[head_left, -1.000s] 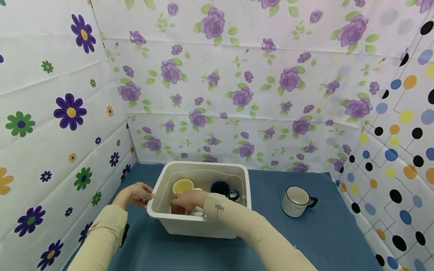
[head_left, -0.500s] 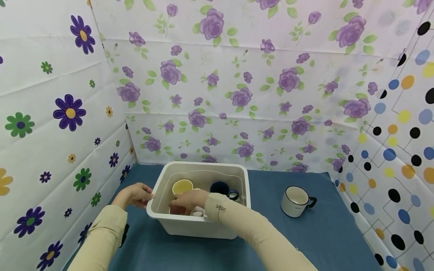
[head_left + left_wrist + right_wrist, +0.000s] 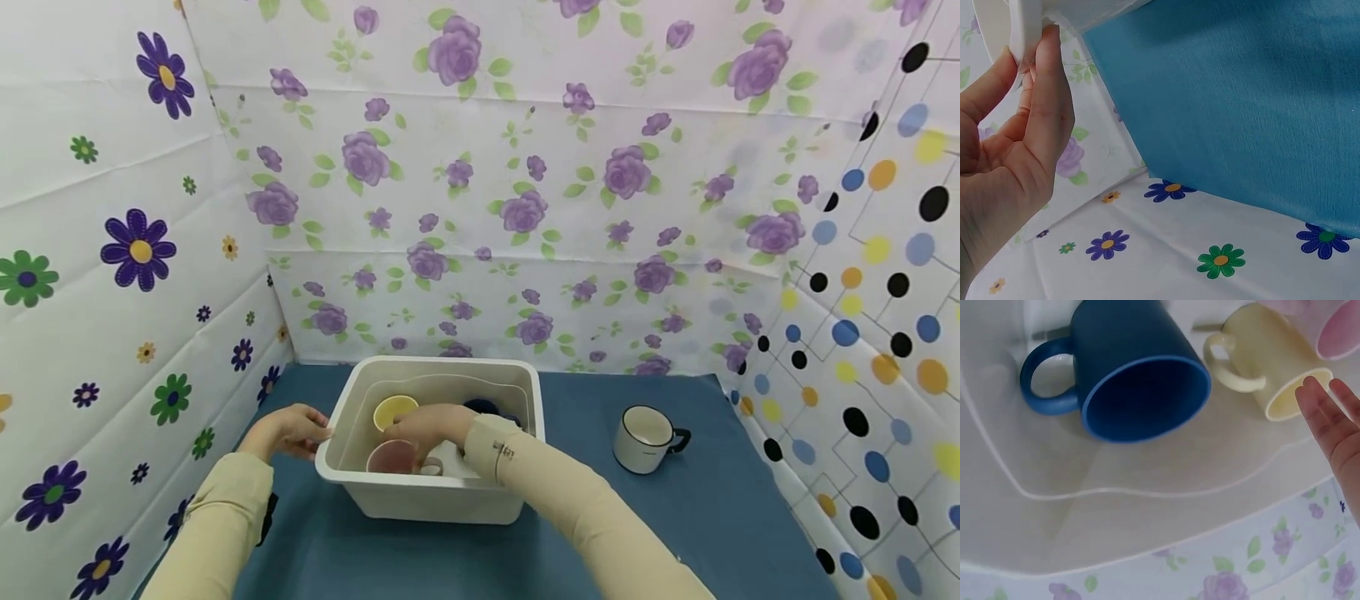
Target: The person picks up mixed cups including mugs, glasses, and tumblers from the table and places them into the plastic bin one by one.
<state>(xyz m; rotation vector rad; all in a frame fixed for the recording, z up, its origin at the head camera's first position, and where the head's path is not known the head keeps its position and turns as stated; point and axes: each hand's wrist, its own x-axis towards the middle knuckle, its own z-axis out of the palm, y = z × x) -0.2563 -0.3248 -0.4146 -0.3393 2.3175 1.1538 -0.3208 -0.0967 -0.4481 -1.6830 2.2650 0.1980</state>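
My left hand (image 3: 292,429) pinches the left rim of a white plastic bin (image 3: 442,500), thumb on one side and fingers on the other. Inside the bin, my right hand (image 3: 427,427) reaches over a yellow mug (image 3: 384,414). In the right wrist view its fingers (image 3: 1321,412) are fairly straight at that mug's mouth; whether they touch it I cannot tell. A pink mug (image 3: 392,458) lies just in front of this hand. The dark blue mug (image 3: 1135,369) is to its right, partly behind the hand and sleeve in the head view.
A white enamel mug (image 3: 643,442) with a black rim and handle stands on the blue tablecloth (image 3: 592,517), right of the bin. Patterned cloth walls (image 3: 525,167) enclose the table at the back and both sides.
My right hand has lifted off the pink mug and shifted back toward the yellow one, showing more of the pink mug. The left hand keeps its hold on the rim. The head view has turned slightly.
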